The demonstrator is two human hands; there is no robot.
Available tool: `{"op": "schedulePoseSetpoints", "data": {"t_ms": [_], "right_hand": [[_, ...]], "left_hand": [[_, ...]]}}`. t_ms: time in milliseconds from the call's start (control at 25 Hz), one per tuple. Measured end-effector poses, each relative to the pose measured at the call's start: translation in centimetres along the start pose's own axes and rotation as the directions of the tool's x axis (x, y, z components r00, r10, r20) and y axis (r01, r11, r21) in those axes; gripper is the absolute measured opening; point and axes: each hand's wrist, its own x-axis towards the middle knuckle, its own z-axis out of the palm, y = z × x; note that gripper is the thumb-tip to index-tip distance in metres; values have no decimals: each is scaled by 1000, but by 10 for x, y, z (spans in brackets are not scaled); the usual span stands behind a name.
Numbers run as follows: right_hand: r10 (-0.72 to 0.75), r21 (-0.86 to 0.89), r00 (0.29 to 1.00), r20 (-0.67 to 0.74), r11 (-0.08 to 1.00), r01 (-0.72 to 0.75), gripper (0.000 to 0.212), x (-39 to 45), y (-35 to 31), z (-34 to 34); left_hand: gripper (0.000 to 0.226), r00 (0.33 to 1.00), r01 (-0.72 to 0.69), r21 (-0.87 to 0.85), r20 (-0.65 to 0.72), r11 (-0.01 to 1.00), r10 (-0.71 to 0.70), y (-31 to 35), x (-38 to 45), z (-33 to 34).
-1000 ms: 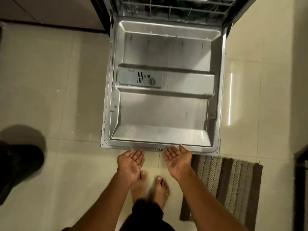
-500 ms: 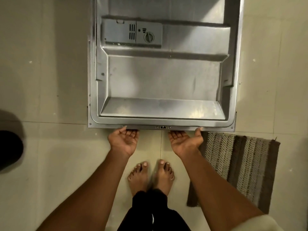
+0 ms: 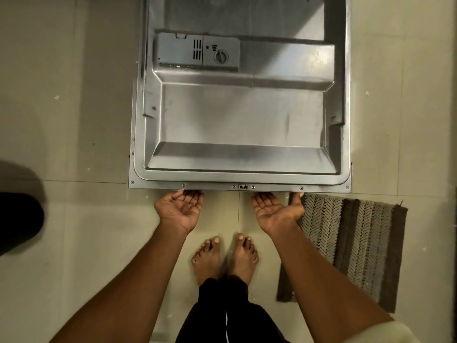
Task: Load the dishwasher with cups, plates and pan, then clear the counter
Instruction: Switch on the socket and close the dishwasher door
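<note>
Vs 1 s ago: both hands moved from short of the dishwasher door (image 3: 237, 125) to under its near edge. Left hand (image 3: 181, 207) and right hand (image 3: 277, 211) palms up, fingers hidden beneath; grip unconfirmed. Door directly ahead, flat. Probably lifting to close; no dishes visible.

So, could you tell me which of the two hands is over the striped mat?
The right hand: its thumb side overlaps the striped mat, while the left hand is over bare floor tile.

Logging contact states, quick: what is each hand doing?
Left hand: open, palm up, fingertips under the dishwasher door edge.
Right hand: open, same.
</note>
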Motion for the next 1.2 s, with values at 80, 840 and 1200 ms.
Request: {"op": "schedulePoseSetpoints", "data": {"t_ms": [80,840,1200], "right_hand": [[-11,-13,1000,-12,1000,11,78,-35,-2,2],[-389,-256,901,192,866,429,27,-408,-88,228],[-691,-380,641,336,523,763,32,-463,-129,365]], "left_hand": [[43,1000,19,-3,8,1000,-19,7,-31,-2],[69,891,-123,-119,423,985,162,117,-357,219],[70,758,-335,89,617,938,213,191,-416,353]]}}
